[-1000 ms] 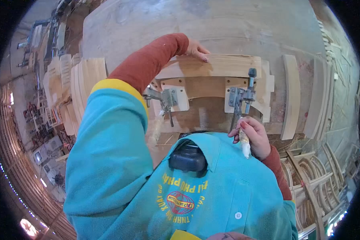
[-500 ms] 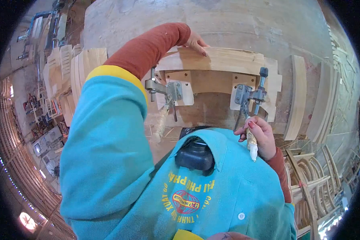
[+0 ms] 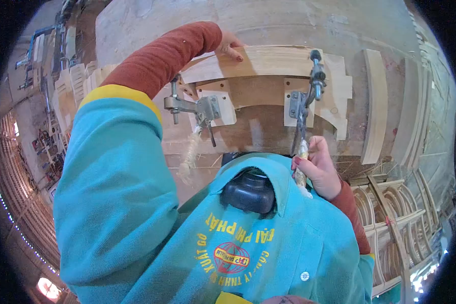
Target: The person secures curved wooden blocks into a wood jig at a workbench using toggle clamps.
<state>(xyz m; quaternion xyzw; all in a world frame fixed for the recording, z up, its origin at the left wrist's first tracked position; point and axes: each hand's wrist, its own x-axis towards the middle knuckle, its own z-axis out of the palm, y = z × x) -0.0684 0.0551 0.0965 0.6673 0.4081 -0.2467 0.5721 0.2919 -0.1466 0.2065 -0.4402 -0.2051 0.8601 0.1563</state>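
Note:
A pale curved wooden piece (image 3: 273,62) lies on a wooden jig (image 3: 258,91) across the bench. My left hand (image 3: 230,46) is at its far edge, a fingertip on the wood and other fingers partly hidden. On the right, a metal toggle clamp (image 3: 300,104) stands with its arm and dark-tipped spindle near the piece's right end. My right hand (image 3: 319,169) is closed around that clamp's wrapped handle (image 3: 301,164). A second toggle clamp (image 3: 202,109) on the left has its wrapped handle (image 3: 189,157) free of either hand.
Curved wooden strips (image 3: 374,106) lie to the right on the bench (image 3: 268,23). Stacked wood pieces (image 3: 68,93) stand at the left. Curved wooden frames (image 3: 390,223) are at the lower right. A dark device (image 3: 248,191) hangs at my collar.
The right clamp's arm has swung, its spindle now over the wooden piece's right end. My right hand moved with the handle. My left hand stays at the far edge; the view has shifted slightly.

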